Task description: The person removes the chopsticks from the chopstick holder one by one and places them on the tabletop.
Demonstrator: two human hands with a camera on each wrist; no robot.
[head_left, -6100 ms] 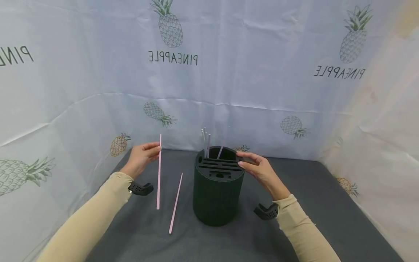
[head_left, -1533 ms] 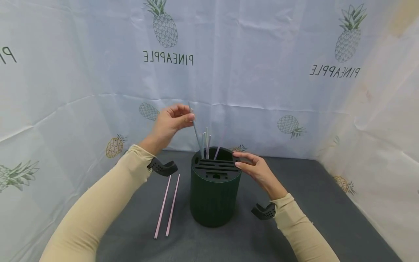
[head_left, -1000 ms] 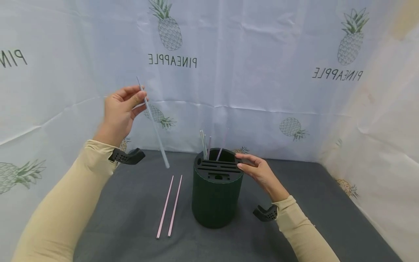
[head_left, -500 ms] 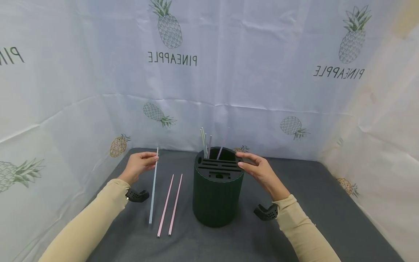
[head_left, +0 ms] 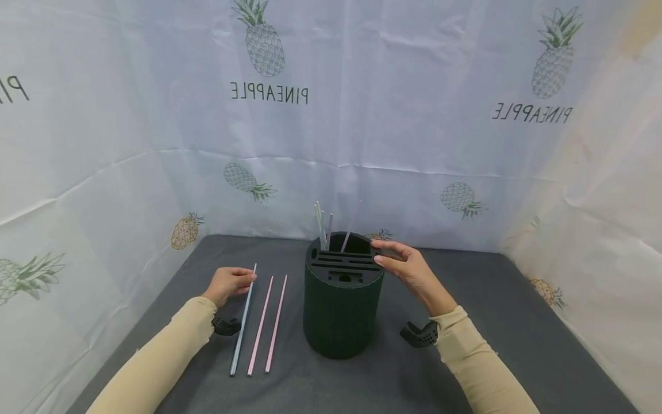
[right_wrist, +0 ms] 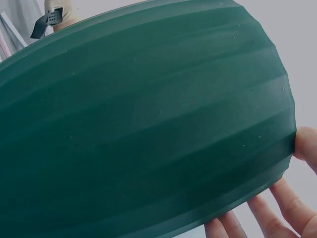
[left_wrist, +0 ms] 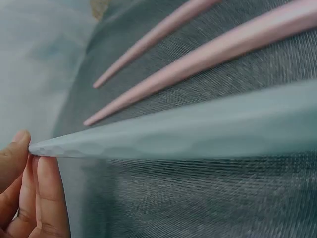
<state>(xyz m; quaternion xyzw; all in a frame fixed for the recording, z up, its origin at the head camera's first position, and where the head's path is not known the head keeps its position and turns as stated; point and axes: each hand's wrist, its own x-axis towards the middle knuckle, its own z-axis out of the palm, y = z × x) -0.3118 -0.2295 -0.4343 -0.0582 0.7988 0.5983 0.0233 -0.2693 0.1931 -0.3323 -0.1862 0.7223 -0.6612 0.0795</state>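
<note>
Running back toward the person from the left hand [head_left: 231, 283], a long pale blue tapered stick [head_left: 239, 339] is pinched at its thin tip, thumb and fingers clamped on it; whether its whole length is borne by the dark grey cloth-covered table [head_left: 481, 299] cannot be told. Just right of that grip, two are already laid, roughly side by side: a slender glossy pink stick [head_left: 261, 326], then a matching pink stick [head_left: 276, 324], neither touched. So, by the look of it, two are placed, a third is nearly down, its release not yet made, and several slim pale and lilac sticks [head_left: 329, 230] are left farther right, in the dark green ribbed cylindrical holder [head_left: 341, 322], its rim gripped by the right hand [head_left: 411, 270]. And the room? Left of the pinch, a strip of table is offered before the side edge; ahead, a stretch is bounded by the white pineapple-print curtain [head_left: 393, 126]; rightward, past the pinks, only a narrow gap is left before the holder.
</note>
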